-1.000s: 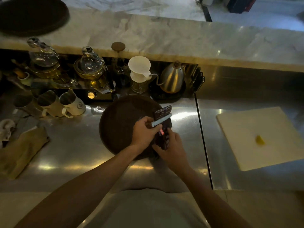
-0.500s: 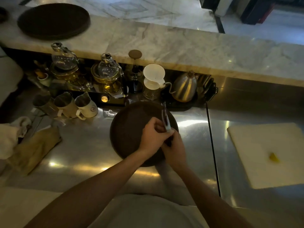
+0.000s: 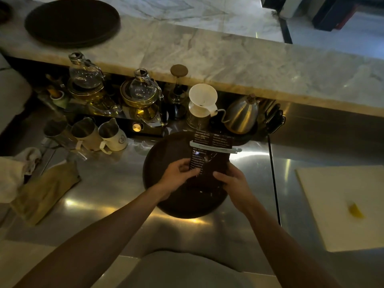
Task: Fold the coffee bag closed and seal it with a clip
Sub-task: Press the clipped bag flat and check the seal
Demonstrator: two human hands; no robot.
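Both hands are on the coffee bag (image 3: 209, 161), which is held over the dark round tray (image 3: 164, 163) on the steel counter (image 3: 108, 183). The left hand (image 3: 178, 173) grips the bag's left edge, thumb lying across the front and fingers curled behind. The right hand (image 3: 232, 181) takes the lower right side, its thumb pressed on the front face and the fingers wrapped around the far side out of sight. Neither hand is spread; both are closed on the bag.

A pale grey clip (image 3: 216, 146) runs straight across the bag near the top, sticking out past the right edge, with a short strip of bag showing above it.

The bag is dark and glossy with blocks of small white print, above and below the clip. The lines are too fine and blurred to read. No brand name can be made out.

Behind the tray stand a white dripper (image 3: 202, 100) on a glass server and a steel gooseneck kettle (image 3: 242, 115). The nearest cream pitcher (image 3: 113, 136) on the left carries a round mark, unreadable. A white cutting board (image 3: 340, 204) lies well off to the right
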